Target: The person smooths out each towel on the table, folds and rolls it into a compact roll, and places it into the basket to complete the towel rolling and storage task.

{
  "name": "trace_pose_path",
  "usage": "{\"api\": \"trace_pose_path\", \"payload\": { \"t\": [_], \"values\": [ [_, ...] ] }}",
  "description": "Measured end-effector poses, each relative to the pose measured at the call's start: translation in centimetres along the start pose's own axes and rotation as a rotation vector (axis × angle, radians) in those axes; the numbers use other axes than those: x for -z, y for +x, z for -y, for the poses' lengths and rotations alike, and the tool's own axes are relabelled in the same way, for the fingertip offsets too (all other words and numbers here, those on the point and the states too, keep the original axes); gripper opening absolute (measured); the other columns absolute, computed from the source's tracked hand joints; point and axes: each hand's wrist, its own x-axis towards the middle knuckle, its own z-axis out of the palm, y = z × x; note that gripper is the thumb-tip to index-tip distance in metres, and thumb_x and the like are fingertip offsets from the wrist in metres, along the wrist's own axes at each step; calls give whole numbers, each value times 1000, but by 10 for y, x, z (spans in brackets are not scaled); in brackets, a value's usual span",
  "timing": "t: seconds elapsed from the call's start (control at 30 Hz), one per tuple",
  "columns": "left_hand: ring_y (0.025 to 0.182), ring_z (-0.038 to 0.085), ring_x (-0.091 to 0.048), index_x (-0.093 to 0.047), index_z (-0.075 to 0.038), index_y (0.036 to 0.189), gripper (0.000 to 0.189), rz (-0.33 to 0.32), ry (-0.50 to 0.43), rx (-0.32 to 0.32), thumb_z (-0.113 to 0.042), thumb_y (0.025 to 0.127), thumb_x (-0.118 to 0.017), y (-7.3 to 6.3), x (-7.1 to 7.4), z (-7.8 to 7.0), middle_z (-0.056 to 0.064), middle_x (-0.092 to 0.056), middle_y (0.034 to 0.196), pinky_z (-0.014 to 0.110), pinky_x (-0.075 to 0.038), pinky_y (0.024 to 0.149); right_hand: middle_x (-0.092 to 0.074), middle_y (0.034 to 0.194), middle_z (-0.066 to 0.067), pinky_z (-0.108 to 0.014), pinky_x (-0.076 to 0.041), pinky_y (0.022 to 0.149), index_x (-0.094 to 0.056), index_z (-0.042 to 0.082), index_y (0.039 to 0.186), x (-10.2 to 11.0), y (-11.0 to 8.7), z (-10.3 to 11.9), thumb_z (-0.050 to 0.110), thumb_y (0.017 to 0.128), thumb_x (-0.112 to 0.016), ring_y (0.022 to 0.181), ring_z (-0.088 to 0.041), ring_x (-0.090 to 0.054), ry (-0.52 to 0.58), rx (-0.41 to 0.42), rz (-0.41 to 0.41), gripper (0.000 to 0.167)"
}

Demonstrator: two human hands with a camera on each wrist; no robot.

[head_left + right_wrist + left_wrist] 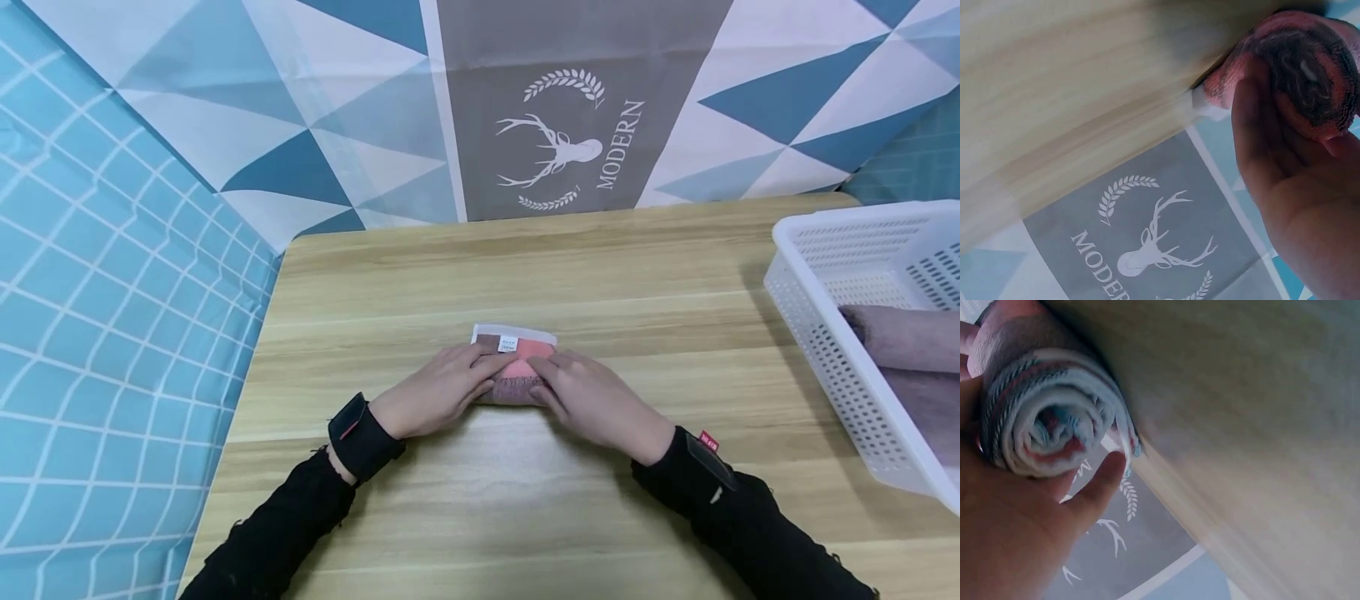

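On the wooden table lies a small rolled towel (516, 390) in pink and grey-brown, with a white label (507, 343) and a pale strip of its end flat on the far side. My left hand (444, 387) grips the roll's left end, its fingers on top. At the other end my right hand (594, 402) holds it, thumb at the near side. The left wrist view shows the roll's spiral end (1054, 428) in white, blue and pink beside the left fingers. In the right wrist view, the dark and pink spiral end (1313, 75) sits within the right hand's fingers.
A white perforated plastic basket (832, 392) stands at the right of the table, with a rolled mauve towel (911, 337) and more mauve cloth inside. Behind the table hangs a patterned cloth (585, 33) with a deer print. Blue checked cloth (112, 333) covers the left side.
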Motion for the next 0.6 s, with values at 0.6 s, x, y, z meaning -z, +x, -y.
{"api": "trace_pose_path", "payload": {
  "t": [0.6],
  "values": [
    [139, 31, -43, -45, -7, 148, 75, -29, 186, -34, -38, 88, -76, 1, -7, -5, 14, -49, 148, 50, -26, 118, -55, 85, 4, -33, -48, 75, -61, 9, 104, 11, 17, -26, 29, 107, -43, 79, -11, -54, 447, -108, 362, 26]
  ]
}}
